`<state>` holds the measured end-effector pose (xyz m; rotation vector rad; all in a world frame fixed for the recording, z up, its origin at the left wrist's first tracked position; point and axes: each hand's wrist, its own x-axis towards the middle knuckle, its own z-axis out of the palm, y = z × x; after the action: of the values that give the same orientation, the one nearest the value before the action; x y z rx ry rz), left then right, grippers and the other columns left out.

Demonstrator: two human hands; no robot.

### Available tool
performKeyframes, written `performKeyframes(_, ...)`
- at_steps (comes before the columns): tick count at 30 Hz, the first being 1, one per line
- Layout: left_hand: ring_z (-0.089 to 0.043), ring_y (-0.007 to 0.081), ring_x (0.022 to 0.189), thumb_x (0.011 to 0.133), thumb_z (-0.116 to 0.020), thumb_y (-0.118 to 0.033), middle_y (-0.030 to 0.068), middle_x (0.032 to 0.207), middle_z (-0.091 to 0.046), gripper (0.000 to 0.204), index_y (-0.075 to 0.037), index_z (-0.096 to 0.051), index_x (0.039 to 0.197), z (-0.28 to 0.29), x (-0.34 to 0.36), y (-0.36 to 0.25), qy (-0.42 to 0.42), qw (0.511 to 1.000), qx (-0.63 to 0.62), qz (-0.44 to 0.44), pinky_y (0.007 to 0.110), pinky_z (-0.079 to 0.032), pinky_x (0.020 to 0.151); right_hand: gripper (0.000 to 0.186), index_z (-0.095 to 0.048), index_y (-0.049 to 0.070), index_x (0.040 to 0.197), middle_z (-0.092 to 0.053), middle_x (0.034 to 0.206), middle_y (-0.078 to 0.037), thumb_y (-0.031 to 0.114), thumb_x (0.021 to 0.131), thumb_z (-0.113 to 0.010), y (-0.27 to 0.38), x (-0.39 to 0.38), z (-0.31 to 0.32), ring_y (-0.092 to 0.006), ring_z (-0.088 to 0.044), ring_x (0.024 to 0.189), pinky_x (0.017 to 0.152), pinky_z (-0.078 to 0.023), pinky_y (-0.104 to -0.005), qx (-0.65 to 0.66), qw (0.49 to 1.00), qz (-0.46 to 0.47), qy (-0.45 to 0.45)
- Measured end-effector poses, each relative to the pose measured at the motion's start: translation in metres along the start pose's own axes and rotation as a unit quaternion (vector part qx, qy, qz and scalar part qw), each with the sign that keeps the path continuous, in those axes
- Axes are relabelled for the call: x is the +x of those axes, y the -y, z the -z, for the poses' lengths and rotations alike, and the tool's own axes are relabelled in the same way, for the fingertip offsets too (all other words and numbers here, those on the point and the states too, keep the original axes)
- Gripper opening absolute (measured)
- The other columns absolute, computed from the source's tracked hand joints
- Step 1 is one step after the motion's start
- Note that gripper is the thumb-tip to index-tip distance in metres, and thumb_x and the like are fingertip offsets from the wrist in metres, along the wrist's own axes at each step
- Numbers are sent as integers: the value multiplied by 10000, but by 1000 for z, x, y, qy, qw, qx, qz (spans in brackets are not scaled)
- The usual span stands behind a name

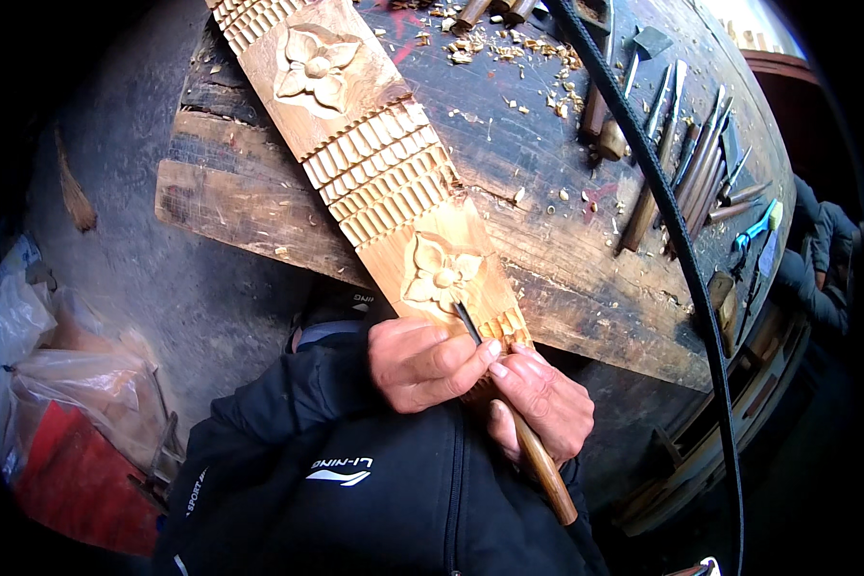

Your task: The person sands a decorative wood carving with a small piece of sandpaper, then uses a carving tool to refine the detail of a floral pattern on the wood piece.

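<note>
Both hands clasp brown wooden-handled carving chisel [523, 437]: left hand [422, 363] pinches near blade, right hand [542, 403] wraps handle. Tip on carved flower of long pale wooden board [374, 144], near edge of dark plank workbench [547, 221].

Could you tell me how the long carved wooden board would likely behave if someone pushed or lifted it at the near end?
The carved board looks like solid timber, so probably stiff, not floppy. It lies flat along the workbench, so it would likely slide rather than roll. Its near end seems to overhang the bench edge where the left hand and right hand work the chisel, so it might tip if lifted there.
</note>
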<state>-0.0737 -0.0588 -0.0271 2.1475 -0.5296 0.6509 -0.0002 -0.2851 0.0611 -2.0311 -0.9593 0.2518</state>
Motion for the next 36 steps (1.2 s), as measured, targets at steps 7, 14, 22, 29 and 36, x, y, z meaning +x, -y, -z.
performKeyframes(7, -676, 137, 737, 920, -856, -78, 47, 1190, -671, 525, -1, -774, 1432, 3, 2, -1, 11, 1000, -10, 11, 307, -595, 648, 391, -855, -56, 1236, -835, 1037, -206, -4, 850, -891, 3, 5, 1, -370, -866, 977, 952, -722, -475, -7, 1000, -1, -3)
performKeyframes(14, -720, 167, 787, 944, -857, -71, 70, 1221, -701, 515, 16, -758, 1442, 1, -4, -1, 1, 1000, -6, 14, 323, -630, 675, 410, -848, -78, 1226, -831, 1019, -208, -45, 820, -896, 22, 22, 9, -369, -866, 966, 922, -718, -459, -23, 999, -27, 12)
performKeyframes(22, -748, 202, 789, 891, -859, -83, 119, 1175, -744, 557, 34, -770, 1428, -11, -5, -1, -48, 998, -16, 24, 337, -628, 650, 413, -848, -83, 1220, -831, 1010, -205, -59, 811, -902, 19, 20, 5, -368, -867, 967, 926, -719, -455, -5, 999, -35, -2)
performKeyframes(29, -784, 238, 855, 856, -885, -4, 110, 1224, -700, 594, 54, -748, 1431, -1, -5, -2, 5, 999, -22, 23, 372, -684, 732, 394, -852, -83, 1199, -835, 1022, -225, -51, 811, -906, 11, 12, -2, -385, -875, 993, 929, -720, -452, 4, 999, -23, -25)
performKeyframes(36, -782, 244, 864, 814, -880, 1, 117, 1237, -693, 610, 55, -759, 1409, 0, -6, -1, 18, 999, -20, 21, 375, -684, 741, 388, -849, -92, 1183, -835, 1018, -229, -65, 799, -899, 6, 11, -5, -392, -876, 988, 932, -720, -455, 28, 999, -15, -31)
